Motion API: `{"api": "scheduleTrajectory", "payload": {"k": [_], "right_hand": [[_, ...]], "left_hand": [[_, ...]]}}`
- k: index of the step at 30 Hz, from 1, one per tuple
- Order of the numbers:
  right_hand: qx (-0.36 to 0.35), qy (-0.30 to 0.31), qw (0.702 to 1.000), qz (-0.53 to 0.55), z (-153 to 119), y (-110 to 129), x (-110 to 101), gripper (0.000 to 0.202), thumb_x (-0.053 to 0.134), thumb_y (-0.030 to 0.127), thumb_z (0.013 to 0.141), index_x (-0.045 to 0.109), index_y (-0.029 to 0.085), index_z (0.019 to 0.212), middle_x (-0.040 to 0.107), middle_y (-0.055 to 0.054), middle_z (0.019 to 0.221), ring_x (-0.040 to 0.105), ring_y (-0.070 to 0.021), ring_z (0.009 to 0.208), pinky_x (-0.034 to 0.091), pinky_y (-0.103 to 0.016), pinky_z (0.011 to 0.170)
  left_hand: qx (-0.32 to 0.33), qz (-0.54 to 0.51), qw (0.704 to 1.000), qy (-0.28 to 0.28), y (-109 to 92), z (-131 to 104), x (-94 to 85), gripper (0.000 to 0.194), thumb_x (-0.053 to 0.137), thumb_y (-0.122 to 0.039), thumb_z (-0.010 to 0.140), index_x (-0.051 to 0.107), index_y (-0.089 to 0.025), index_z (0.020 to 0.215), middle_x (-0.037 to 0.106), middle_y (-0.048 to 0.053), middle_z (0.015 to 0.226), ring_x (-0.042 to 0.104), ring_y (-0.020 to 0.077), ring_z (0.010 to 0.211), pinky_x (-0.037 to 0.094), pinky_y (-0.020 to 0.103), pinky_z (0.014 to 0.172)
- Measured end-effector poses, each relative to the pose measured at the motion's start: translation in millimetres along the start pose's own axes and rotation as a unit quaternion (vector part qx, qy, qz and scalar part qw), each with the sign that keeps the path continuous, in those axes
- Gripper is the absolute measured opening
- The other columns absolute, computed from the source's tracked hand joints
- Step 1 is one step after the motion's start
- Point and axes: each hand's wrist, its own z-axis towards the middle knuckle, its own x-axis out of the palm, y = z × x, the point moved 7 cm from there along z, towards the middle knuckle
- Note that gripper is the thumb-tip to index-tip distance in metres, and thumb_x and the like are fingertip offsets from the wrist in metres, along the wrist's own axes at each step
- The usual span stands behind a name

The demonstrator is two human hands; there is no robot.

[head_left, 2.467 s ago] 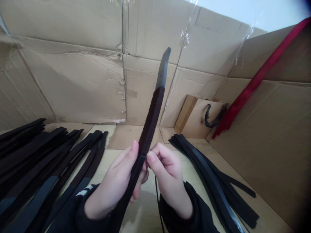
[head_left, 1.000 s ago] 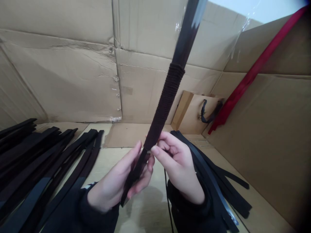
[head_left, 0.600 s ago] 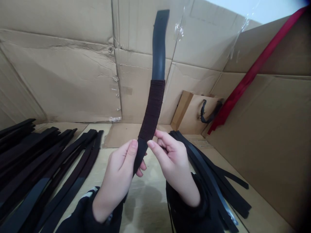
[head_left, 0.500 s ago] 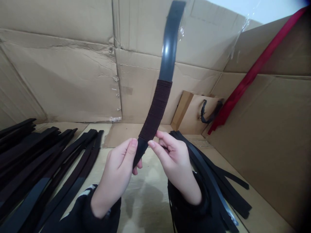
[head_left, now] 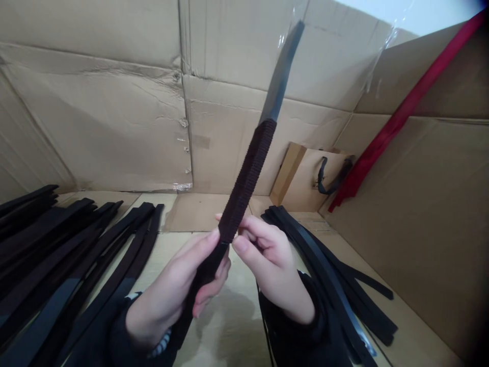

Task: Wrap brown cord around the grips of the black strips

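Observation:
A long dark strip (head_left: 248, 176) rises diagonally from my hands, its middle wrapped in ribbed dark brown cord and its upper end smooth and grey. My left hand (head_left: 187, 280) is closed round the black lower part, just below the wrapping. The fingers of my right hand (head_left: 267, 260) are pinched together at the lower right edge of the wrapping, thumb and fingertips touching it. Whether they also hold a loose cord end is too small to tell. The strip is turned nearly edge-on.
Several dark strips (head_left: 130, 255) lie on the left of the table; more black strips (head_left: 344, 275) lie on the right. Behind are cardboard walls (head_left: 95, 122), a brown paper bag (head_left: 301, 176) with dark handles, and a red strip (head_left: 397, 112) along the right wall.
The strip has rotated from showing its broad face to nearly edge-on, its top tilting to the right. My left hand has moved slightly down and left and wraps further round it.

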Motion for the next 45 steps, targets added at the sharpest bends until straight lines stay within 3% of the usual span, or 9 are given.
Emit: {"api": "scheduleTrajectory", "payload": {"k": [5,12,17,22,27,35,39,41,45], "right_hand": [[0.025,-0.002,0.998,0.049,0.5,-5.0,-0.4,0.02,0.059,0.033,0.086,0.064,0.018,0.098,0.062,0.004,0.055,0.059,-0.0091,0.049,0.045,-0.019,0.048],[0.027,-0.138,0.987,-0.078,2.4,-4.1,-12.5,0.015,0.059,0.029,0.084,0.055,0.019,0.073,0.047,0.007,0.049,0.05,-0.0074,0.043,0.038,-0.019,0.043],[0.007,-0.154,0.98,-0.123,0.8,-1.5,-10.6,0.011,0.058,0.026,0.084,0.056,0.019,0.076,0.045,0.008,0.048,0.046,-0.007,0.044,0.037,-0.019,0.045],[0.024,-0.084,0.996,-0.033,-0.2,-4.4,-9.0,0.016,0.057,0.032,0.087,0.063,0.019,0.082,0.05,0.006,0.054,0.045,-0.0068,0.05,0.036,-0.019,0.048],[-0.001,-0.011,1.0,0.006,1.0,-3.0,-6.4,0.017,0.055,0.033,0.089,0.066,0.022,0.097,0.055,0.006,0.055,0.042,-0.0077,0.047,0.035,-0.022,0.049],[0.032,-0.04,0.998,0.04,0.4,-17.3,-8.3,0.032,0.061,0.041,0.083,0.065,0.022,0.108,0.031,0.007,0.054,0.032,-0.0099,0.052,0.033,-0.025,0.053],[0.057,-0.067,0.991,0.098,1.4,-21.5,-10.5,0.03,0.064,0.039,0.08,0.064,0.02,0.104,0.034,0.007,0.055,0.032,-0.0089,0.051,0.029,-0.023,0.049],[0.058,-0.084,0.988,0.114,2.3,-20.6,-13.8,0.026,0.066,0.036,0.079,0.063,0.02,0.099,0.034,0.008,0.055,0.029,-0.0077,0.049,0.026,-0.022,0.047],[0.051,-0.131,0.987,0.081,0.7,-12.9,-20.3,0.017,0.066,0.027,0.079,0.062,0.022,0.095,0.033,0.009,0.053,0.028,-0.0067,0.048,0.026,-0.02,0.047]], "left_hand": [[-0.035,-0.083,0.992,0.086,3.9,-2.4,15.3,0.049,0.031,-0.059,0.089,0.053,-0.02,0.069,0.031,-0.01,0.033,0.02,0.0051,0.027,0.016,0.021,0.036],[0.045,0.215,0.964,-0.151,-18.1,-4.4,-7.6,0.041,0.039,-0.048,0.092,0.059,-0.019,0.072,0.062,0.0,0.065,0.057,0.0134,0.065,0.047,0.024,0.067],[0.064,0.215,0.955,-0.193,-15.8,-6.3,-9.8,0.048,0.034,-0.047,0.094,0.061,-0.016,0.068,0.062,0.001,0.056,0.057,0.0136,0.055,0.047,0.024,0.058],[0.016,0.05,0.99,-0.129,-2.6,-2.8,-4.5,0.047,0.034,-0.053,0.092,0.063,-0.016,0.084,0.058,-0.002,0.044,0.051,0.0107,0.038,0.041,0.02,0.04],[-0.048,-0.067,0.995,-0.05,4.3,-3.0,3.6,0.051,0.036,-0.058,0.089,0.061,-0.017,0.074,0.054,-0.003,0.035,0.043,0.007,0.029,0.033,0.017,0.037],[-0.063,-0.195,0.976,0.066,9.4,0.1,17.5,0.062,0.019,-0.049,0.096,0.058,-0.015,0.061,0.035,-0.007,0.026,0.026,0.0021,0.023,0.027,0.017,0.039],[-0.022,0.022,0.997,-0.067,1.2,-3.0,0.2,0.047,0.028,-0.054,0.093,0.058,-0.019,0.084,0.06,-0.002,0.048,0.048,0.0088,0.036,0.037,0.02,0.041],[0.052,0.196,0.968,-0.146,-15.4,-9.9,-5.8,0.034,0.037,-0.05,0.093,0.054,-0.023,0.105,0.067,-0.001,0.067,0.058,0.0129,0.054,0.045,0.023,0.053],[0.091,0.413,0.889,-0.175,-25.5,-15.4,1.6,0.028,0.043,-0.041,0.093,0.048,-0.031,0.118,0.067,0.0,0.094,0.062,0.0173,0.075,0.045,0.029,0.068]]}}
